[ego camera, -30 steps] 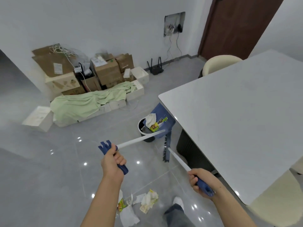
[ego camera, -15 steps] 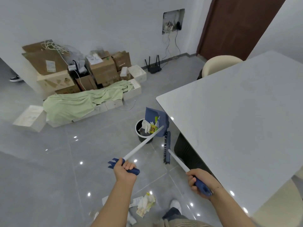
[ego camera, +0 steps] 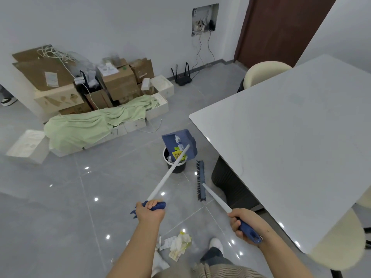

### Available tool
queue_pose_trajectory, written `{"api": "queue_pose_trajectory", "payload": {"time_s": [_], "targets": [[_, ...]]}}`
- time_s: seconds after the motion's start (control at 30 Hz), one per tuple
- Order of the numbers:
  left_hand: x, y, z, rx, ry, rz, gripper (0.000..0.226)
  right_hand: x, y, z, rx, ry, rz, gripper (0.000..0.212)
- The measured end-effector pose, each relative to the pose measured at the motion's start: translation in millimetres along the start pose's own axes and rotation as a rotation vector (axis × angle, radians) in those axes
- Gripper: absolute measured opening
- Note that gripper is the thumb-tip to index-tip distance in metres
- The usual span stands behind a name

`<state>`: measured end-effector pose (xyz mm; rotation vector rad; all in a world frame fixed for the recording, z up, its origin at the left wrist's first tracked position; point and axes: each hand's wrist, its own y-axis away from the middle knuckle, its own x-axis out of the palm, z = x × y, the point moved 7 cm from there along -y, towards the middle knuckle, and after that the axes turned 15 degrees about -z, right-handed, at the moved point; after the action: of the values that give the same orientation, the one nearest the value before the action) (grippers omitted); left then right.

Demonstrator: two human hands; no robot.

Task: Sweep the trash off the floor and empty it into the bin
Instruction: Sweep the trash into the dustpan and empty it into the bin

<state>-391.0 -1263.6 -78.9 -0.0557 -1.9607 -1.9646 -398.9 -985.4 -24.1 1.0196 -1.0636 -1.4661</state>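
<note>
1. L hand [ego camera: 151,211] grips dustpan [ego camera: 179,145] handle; pan tipped over black bin [ego camera: 175,165], yellow trash at its lip.
2. R hand [ego camera: 244,221] fingers curled round broom [ego camera: 201,180] handle; bristle head on floor beside bin.
3. Paper trash [ego camera: 179,244] on floor near person's feet.
4. White table [ego camera: 291,141] at right.

Left hand [ego camera: 151,210] grips the blue handle end of the dustpan [ego camera: 179,144], whose white pole runs up and away to the blue pan tipped steeply over the black bin [ego camera: 175,163]. Yellow wrapper [ego camera: 177,154] sits at the pan's lower edge, above the bin mouth. Right hand [ego camera: 244,222] grips the blue grip of the broom [ego camera: 200,180]; its brush head rests on the grey floor [ego camera: 60,197] just right of the bin, beside the white table [ego camera: 291,141]. Crumpled paper trash [ego camera: 179,244] lies on the floor near the person's feet.
</note>
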Motion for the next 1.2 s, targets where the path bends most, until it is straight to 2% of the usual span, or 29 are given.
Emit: {"api": "queue_pose_trajectory", "payload": {"time_s": [0.1,0.27,0.47,0.57,0.63,0.7,0.77,0.8,0.83,0.97,1.07,1.2], "targets": [[-11,-1,1,-0.080,0.151,-0.040,0.045,3,-2,-4,0.007,0.001,-0.001,0.029],[-19,-9,2,-0.101,0.170,-0.086,0.045,3,-6,-9,0.040,-0.048,0.023,0.036],[-8,-9,1,-0.156,0.233,-0.048,0.052,-2,-6,-14,-0.013,0.014,-0.030,0.028],[-6,-6,-1,-0.190,0.297,-0.038,0.053,-1,-14,-17,0.049,-0.079,0.006,0.030],[-10,-4,-1,-0.222,0.344,-0.033,0.052,-5,-22,-17,0.036,-0.054,-0.032,0.029],[-15,-4,1,-0.254,0.380,-0.025,0.052,8,-22,-20,-0.012,-0.050,0.089,0.033],[-18,-5,3,-0.287,0.421,-0.014,0.053,14,-27,-11,-0.156,0.051,0.171,0.038],[-17,-5,3,-0.298,0.437,-0.011,0.053,20,-30,-15,-0.126,0.101,0.166,0.029],[-16,-4,4,-0.303,0.448,-0.012,0.052,16,-30,-15,-0.059,0.141,0.076,0.024],[-9,-3,6,-0.310,0.457,-0.022,0.041,3,-31,-18,0.024,0.003,-0.053,0.029],[-13,-13,7,-0.327,0.490,-0.041,0.036,5,-28,-19,0.042,0.006,-0.030,0.029],[-15,-24,10,-0.295,0.464,-0.090,0.046,9,-21,-20,0.025,0.039,-0.009,0.023]]}}
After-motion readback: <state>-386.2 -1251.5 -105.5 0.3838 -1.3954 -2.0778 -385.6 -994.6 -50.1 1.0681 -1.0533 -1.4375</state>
